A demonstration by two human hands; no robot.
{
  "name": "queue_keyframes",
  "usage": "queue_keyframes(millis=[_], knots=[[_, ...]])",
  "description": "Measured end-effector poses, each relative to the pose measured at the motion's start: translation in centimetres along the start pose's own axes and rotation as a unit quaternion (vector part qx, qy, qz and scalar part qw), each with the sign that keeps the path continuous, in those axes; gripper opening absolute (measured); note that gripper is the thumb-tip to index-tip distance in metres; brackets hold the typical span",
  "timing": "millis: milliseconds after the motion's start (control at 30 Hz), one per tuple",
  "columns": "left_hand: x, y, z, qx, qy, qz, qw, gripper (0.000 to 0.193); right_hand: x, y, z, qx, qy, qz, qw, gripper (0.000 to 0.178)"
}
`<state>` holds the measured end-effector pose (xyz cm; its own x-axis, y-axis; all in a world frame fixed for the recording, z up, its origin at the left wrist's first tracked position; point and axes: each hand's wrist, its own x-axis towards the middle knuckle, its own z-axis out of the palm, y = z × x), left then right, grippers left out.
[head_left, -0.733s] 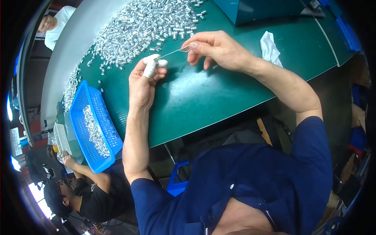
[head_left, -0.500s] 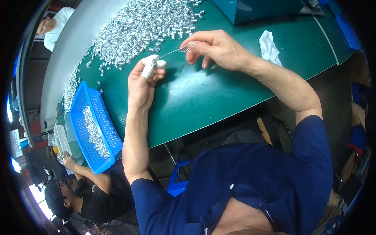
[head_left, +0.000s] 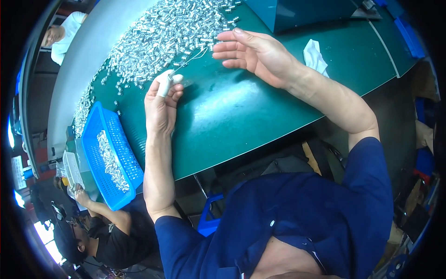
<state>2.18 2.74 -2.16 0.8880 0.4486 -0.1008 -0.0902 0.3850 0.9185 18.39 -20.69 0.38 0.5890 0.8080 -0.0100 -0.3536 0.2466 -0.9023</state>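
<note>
My left hand (head_left: pixel 160 104) is closed in a pinch, with white covers on the thumb and a finger. From its fingertips a thin metal wire (head_left: pixel 190 59) with a looped end slants up to the right. Whether a small metal part is also in that pinch is hidden by the fingers. My right hand (head_left: pixel 262 58) is raised beyond the wire's loop, fingers stretched out and apart, holding nothing. Past both hands a big heap of small shiny metal fittings (head_left: pixel 160 35) spreads over the green table (head_left: pixel 223 135).
A blue plastic basket (head_left: pixel 121 149) with similar metal pieces stands at the left. A crumpled white cloth (head_left: pixel 315 58) lies right of my right hand. Behind it is a dark green box (head_left: pixel 309 16). One person (head_left: pixel 118 237) works at lower left; another person (head_left: pixel 69 35) is at far left.
My right hand has let go of the wire's looped end, opened its fingers and lifted away. My left hand has shifted slightly left with the wire.
</note>
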Motion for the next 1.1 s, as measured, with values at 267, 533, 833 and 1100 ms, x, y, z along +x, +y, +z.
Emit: queue_keyframes(millis=[267, 533, 833, 1100], knots=[[-0.08, -0.15, 0.3, 0.006, 0.002, -0.011, 1.0, 0.027, 0.31, 0.12, -0.23, 0.084, 0.023, 0.001, 0.996, 0.052], [-0.18, -0.15, 0.52, 0.017, -0.009, -0.005, 1.0, 0.024, 0.26, -0.22, -0.34, 0.065, 0.028, -0.05, 0.996, 0.055], [-0.21, -0.13, 0.5, 0.027, -0.016, -0.005, 0.999, 0.025, 0.3, -0.38, -0.39, 0.07, 0.019, -0.059, 0.996, 0.057], [-0.35, -0.21, 0.59, 0.024, -0.019, -0.005, 1.0, 0.025, 0.11, -0.55, -0.29, 0.073, 0.009, -0.059, 0.996, 0.061]])
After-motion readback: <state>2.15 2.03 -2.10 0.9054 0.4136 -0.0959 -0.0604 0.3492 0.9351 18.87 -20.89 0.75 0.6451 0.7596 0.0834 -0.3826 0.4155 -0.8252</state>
